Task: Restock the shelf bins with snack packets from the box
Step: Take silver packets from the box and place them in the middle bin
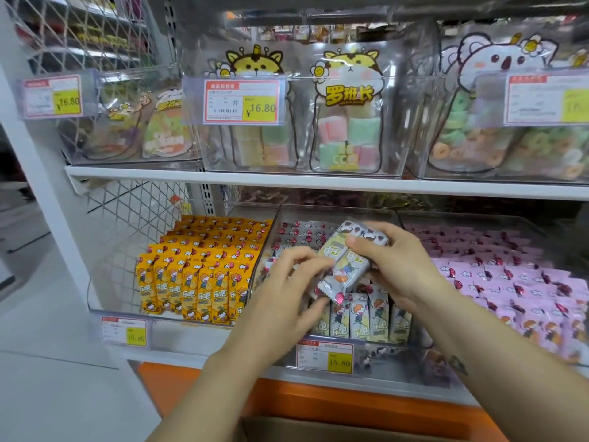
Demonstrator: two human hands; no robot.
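both hands, left and right, pinched a few packets between them above the middle bin, long axis tilted, tops pointing up-right toward the right hand.

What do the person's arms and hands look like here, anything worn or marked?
Both are bare: no gloves, no sleeves in view, no rings, watch or bands visible. The left hand and forearm show no markings. The right hand is also bare, but its forearm carries a small dark mark, apparently a tattoo, near the wrist; its design is too blurred to read.
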